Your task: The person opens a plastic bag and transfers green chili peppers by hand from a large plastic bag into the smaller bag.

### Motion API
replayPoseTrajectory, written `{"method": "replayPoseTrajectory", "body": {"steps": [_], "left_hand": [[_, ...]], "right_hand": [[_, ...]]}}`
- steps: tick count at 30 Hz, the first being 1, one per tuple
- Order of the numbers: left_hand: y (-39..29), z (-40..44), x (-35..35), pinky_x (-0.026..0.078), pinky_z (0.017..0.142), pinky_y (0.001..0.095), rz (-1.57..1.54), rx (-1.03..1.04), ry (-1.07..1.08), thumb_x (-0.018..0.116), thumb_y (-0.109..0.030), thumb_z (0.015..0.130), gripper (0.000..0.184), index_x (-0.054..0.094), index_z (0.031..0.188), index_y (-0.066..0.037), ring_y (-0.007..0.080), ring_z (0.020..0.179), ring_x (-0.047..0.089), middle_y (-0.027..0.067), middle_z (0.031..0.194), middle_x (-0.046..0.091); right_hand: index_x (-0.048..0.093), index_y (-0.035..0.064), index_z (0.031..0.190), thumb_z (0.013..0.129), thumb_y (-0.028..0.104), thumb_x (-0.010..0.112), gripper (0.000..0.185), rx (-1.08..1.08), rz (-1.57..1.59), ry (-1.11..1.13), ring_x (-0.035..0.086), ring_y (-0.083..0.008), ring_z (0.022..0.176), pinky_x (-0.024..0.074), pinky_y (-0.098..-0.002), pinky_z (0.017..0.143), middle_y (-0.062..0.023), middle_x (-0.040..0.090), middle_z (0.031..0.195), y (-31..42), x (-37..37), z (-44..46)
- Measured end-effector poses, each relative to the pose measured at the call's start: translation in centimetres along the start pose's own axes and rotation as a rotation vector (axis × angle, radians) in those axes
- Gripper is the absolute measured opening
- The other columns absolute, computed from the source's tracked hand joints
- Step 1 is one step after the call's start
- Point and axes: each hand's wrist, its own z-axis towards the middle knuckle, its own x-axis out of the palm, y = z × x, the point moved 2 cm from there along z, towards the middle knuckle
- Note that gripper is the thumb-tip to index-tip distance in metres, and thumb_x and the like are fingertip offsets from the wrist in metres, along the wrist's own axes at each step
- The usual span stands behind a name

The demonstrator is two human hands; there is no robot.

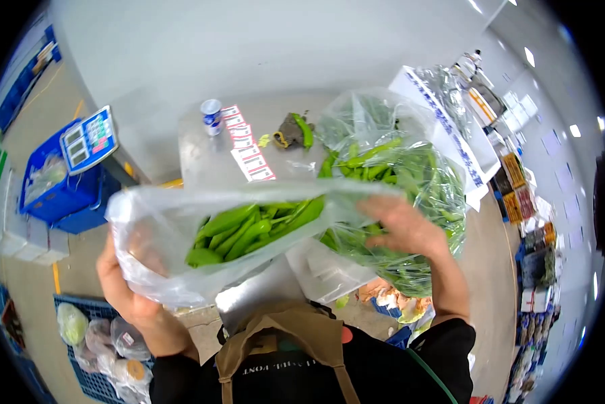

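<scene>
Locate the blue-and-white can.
Head view, upper left of centre: the can stands on the table, just left of the red-and-white labels.

We look from the wearer's head, forward and steeply down, through a wide lens that rounds the view and blackens the corners. The apron (282,324) sits nearest us at lower centre, both hands close at mid-frame, the table (198,158) beyond, the wall (262,40) farther, at upper centre.
</scene>
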Motion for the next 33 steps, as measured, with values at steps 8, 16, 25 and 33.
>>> {"method": "replayPoseTrajectory", "body": {"steps": [8,16,25,33], "left_hand": [[3.0,-1.9,-2.8,0.053,0.077,0.0358,-0.056,-0.082,-0.36,0.047,-0.015,0.092,0.023,0.056,0.103,0.002,0.0224,0.088,0.063,0.0132,0.1,0.064],[3.0,-3.0,-0.4,0.05,0.068,0.029,0.366,-0.032,-0.337,0.052,-0.017,0.089,0.025,0.055,0.101,0.005,0.0161,0.073,0.061,0.0104,0.087,0.064],[1.8,-3.4,1.4,0.047,0.088,0.0334,0.424,-0.026,-0.285,0.054,-0.012,0.089,0.036,0.047,0.12,0.006,0.02,0.099,0.059,0.013,0.111,0.059],[3.9,-1.9,0.8,0.048,0.066,0.0269,0.466,0.133,-0.39,0.044,-0.007,0.088,0.028,0.051,0.114,-0.003,0.0142,0.082,0.057,0.0072,0.095,0.057]], "right_hand": [[0.062,-0.0023,0.101,0.079,0.015,0.062,0.028,0.528,0.585,-0.461,0.064,-0.028,0.083,0.0498,-0.0364,0.076,-0.0162,0.067,0.091,-8.6,1.5,-0.5],[0.057,-0.0007,0.11,0.067,0.063,0.064,0.077,0.623,-0.295,0.218,0.058,-0.0364,0.096,0.0461,-0.0444,0.078,-0.0219,0.064,0.098,-13.5,12.3,8.5],[0.04,0.0062,0.119,0.056,0.041,0.077,0.081,1.03,-0.18,-0.09,0.047,-0.0417,0.107,0.0362,-0.0507,0.089,-0.0292,0.046,0.114,-13.1,18.9,11.1],[0.046,0.0061,0.114,0.067,0.032,0.069,0.058,1.161,-0.047,-0.071,0.047,-0.04,0.103,0.0346,-0.0542,0.085,-0.0245,0.048,0.114,-13.7,18.0,11.8]]}}
